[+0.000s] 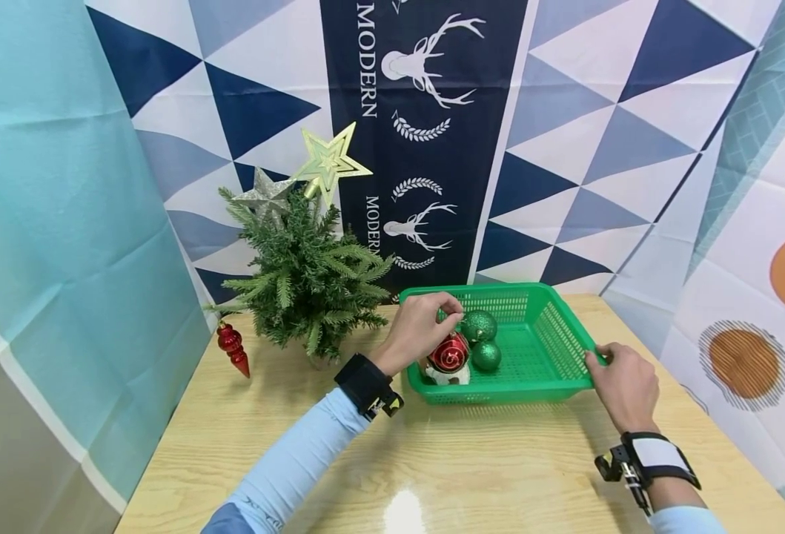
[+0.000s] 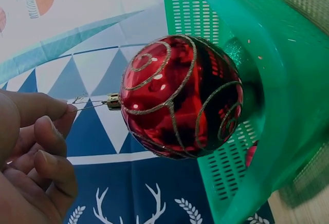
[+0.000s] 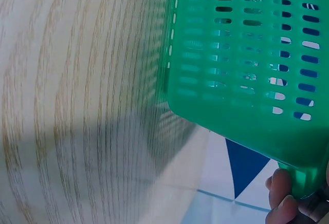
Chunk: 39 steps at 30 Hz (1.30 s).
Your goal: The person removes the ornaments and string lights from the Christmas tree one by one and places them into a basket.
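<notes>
My left hand (image 1: 422, 331) pinches the thin hanger loop of a red Christmas bauble (image 2: 180, 96) between thumb and fingertips. Gold glitter swirls cover the shiny bauble, which has a gold cap. In the head view the bauble hangs over the left end of a green plastic basket (image 1: 552, 389). Behind it are two green glitter balls, one larger (image 1: 479, 325) and one smaller (image 1: 487, 356). A white ornament (image 1: 451, 374) shows partly below the bauble. At the basket's right front corner, my right hand (image 1: 627, 384) grips the rim, thumb on top.
Left of the basket stands a small artificial Christmas tree (image 1: 312, 274) with a gold star (image 1: 328, 163) and a silver star (image 1: 264, 194). A red drop-shaped ornament (image 1: 233, 348) hangs from a left branch. Patterned cloths surround the wooden table (image 1: 339, 467).
</notes>
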Tool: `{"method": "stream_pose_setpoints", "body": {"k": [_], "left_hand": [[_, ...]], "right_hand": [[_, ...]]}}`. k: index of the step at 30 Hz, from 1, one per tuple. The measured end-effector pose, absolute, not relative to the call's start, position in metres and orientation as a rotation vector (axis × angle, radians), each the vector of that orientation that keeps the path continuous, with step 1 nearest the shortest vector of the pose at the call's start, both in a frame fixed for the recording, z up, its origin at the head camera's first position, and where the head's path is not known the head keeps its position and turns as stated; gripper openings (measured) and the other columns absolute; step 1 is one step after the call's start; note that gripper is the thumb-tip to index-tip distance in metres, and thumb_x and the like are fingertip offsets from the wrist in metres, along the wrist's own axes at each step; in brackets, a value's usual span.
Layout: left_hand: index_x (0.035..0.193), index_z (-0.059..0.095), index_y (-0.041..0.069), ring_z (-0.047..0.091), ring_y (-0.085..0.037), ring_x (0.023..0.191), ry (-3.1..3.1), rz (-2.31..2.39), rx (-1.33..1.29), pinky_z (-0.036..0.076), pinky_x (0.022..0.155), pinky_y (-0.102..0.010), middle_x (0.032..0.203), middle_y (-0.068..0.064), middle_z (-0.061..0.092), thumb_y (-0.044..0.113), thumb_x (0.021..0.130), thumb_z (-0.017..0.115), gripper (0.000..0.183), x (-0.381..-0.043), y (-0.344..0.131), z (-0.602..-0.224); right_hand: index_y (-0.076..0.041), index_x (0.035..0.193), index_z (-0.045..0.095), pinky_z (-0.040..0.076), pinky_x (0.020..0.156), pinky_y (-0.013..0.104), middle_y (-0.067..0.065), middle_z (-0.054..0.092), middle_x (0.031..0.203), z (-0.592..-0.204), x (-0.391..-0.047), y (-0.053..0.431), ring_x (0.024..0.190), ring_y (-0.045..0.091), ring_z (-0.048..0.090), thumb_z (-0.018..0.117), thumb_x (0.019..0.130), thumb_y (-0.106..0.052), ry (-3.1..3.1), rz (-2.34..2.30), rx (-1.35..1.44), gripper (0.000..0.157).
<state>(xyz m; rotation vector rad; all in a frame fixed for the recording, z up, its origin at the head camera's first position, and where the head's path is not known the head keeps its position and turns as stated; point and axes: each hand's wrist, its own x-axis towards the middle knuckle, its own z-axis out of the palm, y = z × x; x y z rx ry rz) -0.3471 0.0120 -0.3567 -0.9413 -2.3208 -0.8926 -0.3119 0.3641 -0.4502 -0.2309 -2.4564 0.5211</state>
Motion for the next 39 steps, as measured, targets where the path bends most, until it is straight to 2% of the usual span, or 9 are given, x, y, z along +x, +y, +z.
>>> {"method": "stream_pose_setpoints", "body": {"k": [11,15,19,25,30,39], "left_hand": [[0.100,0.068,0.017,0.050,0.001,0.058,-2.387,-0.878,-0.963,0.025,0.049,-0.018,0.090,0.010,0.068,0.019,0.095,0.064,0.007,-0.350,0.025,-0.361],[0.099,0.068,0.017,0.052,0.000,0.059,-2.407,-0.845,-0.980,0.030,0.050,-0.015,0.090,0.009,0.069,0.018,0.094,0.064,0.007,-0.351,0.030,-0.364],[0.101,0.068,0.016,0.058,0.000,0.071,-2.431,-0.829,-1.007,0.038,0.057,-0.013,0.093,0.009,0.069,0.018,0.094,0.065,0.008,-0.352,0.035,-0.366],[0.102,0.067,0.017,0.056,0.002,0.071,-2.535,-0.886,-1.020,0.039,0.056,-0.014,0.092,0.011,0.067,0.021,0.094,0.066,0.010,-0.353,0.039,-0.372],[0.100,0.067,0.019,0.056,0.002,0.074,-2.608,-0.863,-1.003,0.040,0.065,-0.012,0.091,0.013,0.065,0.022,0.093,0.067,0.008,-0.353,0.043,-0.378],[0.101,0.069,0.019,0.058,0.003,0.079,-2.688,-0.828,-1.035,0.041,0.065,-0.010,0.092,0.015,0.065,0.022,0.094,0.066,0.008,-0.351,0.050,-0.389]], "right_hand": [[0.006,0.103,0.069,0.037,0.041,0.035,0.024,0.067,0.088,-0.450,-0.313,0.364,0.064,0.033,0.060,0.067,0.089,-0.022,-2.457,0.535,-0.250,0.032],[0.006,0.103,0.069,0.037,0.040,0.035,0.024,0.067,0.088,-0.448,-0.313,0.362,0.064,0.034,0.060,0.068,0.089,-0.022,-2.461,0.541,-0.234,0.031],[0.006,0.103,0.069,0.037,0.040,0.034,0.024,0.067,0.089,-0.447,-0.313,0.361,0.064,0.034,0.060,0.068,0.089,-0.021,-2.466,0.547,-0.239,0.031],[0.006,0.105,0.069,0.037,0.041,0.035,0.024,0.067,0.090,-0.446,-0.313,0.360,0.065,0.034,0.061,0.068,0.090,-0.022,-2.484,0.552,-0.258,0.031],[0.006,0.105,0.069,0.037,0.041,0.035,0.025,0.067,0.091,-0.446,-0.311,0.360,0.065,0.033,0.060,0.067,0.090,-0.021,-2.490,0.557,-0.262,0.032],[0.007,0.107,0.068,0.036,0.042,0.034,0.026,0.066,0.094,-0.447,-0.308,0.360,0.066,0.032,0.059,0.066,0.092,-0.022,-2.497,0.554,-0.308,0.033]]}}
